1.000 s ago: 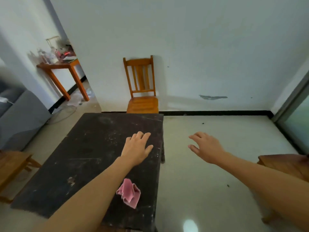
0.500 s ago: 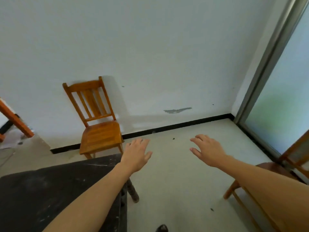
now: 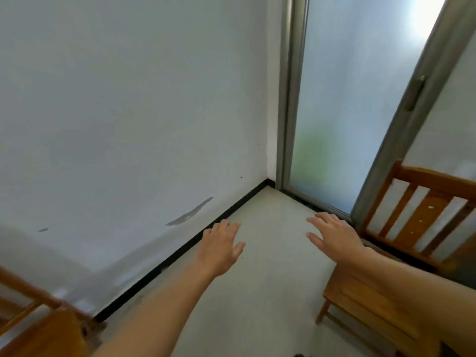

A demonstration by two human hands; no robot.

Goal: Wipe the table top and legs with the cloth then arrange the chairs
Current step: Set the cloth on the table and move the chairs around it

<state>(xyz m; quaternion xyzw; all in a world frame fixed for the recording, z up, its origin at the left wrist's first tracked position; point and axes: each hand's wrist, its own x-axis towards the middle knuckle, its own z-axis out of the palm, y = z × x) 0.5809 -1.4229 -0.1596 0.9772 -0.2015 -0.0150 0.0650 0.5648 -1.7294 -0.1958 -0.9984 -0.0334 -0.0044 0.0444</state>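
Swinging right since the earlier frame, both arms reach toward the corner by the glass door (image 3: 334,112). The right chair (image 3: 360,310) stands under the right forearm, the left chair (image 3: 43,336) at the lower-left edge. Left hand (image 3: 221,247) and right hand (image 3: 334,239) hover palm-down, fingers spread, holding nothing.

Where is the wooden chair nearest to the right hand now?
In the head view, the wooden chair stands at the right edge, beside the glass door, just right of the right hand.
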